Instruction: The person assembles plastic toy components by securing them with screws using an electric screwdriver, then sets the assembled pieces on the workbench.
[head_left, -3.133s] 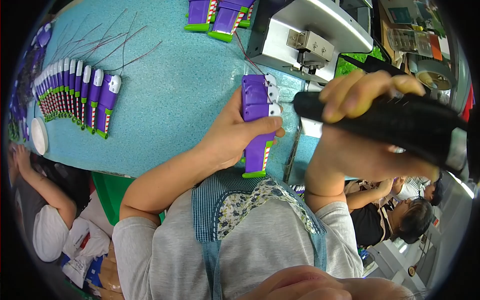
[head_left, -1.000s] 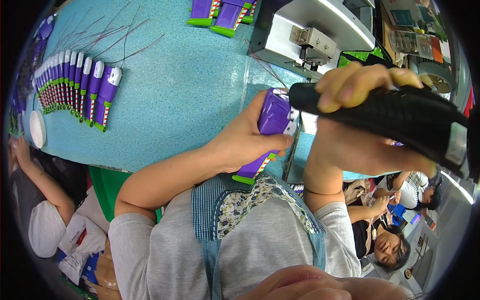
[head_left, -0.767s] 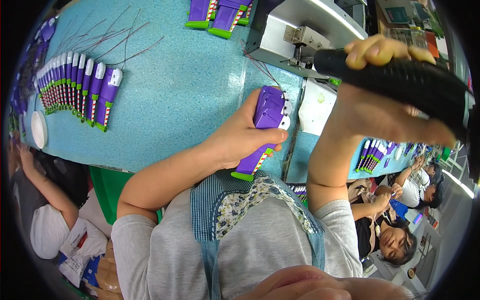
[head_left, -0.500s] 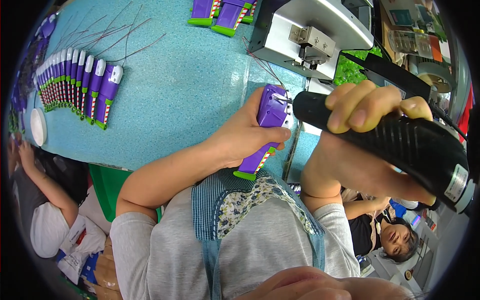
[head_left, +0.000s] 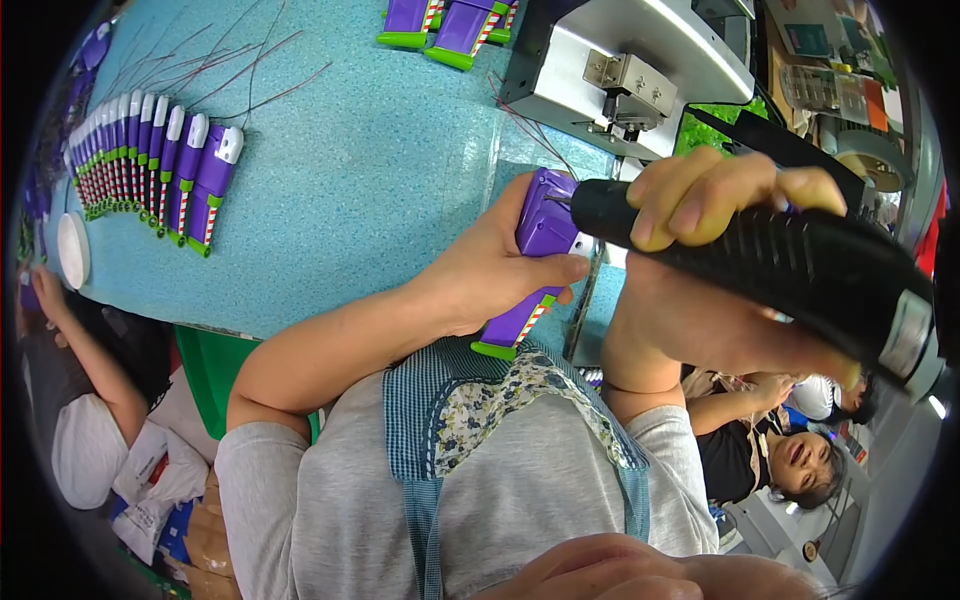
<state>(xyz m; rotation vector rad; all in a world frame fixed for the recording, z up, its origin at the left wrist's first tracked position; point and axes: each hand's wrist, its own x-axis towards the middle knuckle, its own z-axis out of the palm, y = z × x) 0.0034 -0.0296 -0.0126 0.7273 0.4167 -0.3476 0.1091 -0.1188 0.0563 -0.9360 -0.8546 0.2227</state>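
My left hand (head_left: pixel 490 260) is wrapped round a purple plastic part (head_left: pixel 548 218) with a green end and a red-and-white striped edge, holding it tilted above the table edge. Thin wires run from its upper end. In my right hand (head_left: pixel 705 215) is a black electric screwdriver (head_left: pixel 790 265), gripped round its body with the fingers on top. Its bit points left and meets the purple part near the upper end; the exact contact point is too small to make out.
On the blue table (head_left: pixel 350 130), a row of similar purple parts (head_left: pixel 165 160) with trailing wires lies at the left, and more parts (head_left: pixel 465 30) lie at the back. A silver machine (head_left: pixel 630 70) stands at the back right. A white dish (head_left: pixel 73 250) is far left. Other people sit on both sides.
The screwdriver has shifted slightly left, closer to the purple part, and its bit now sits lower against it. My left hand holds the part almost unmoved.
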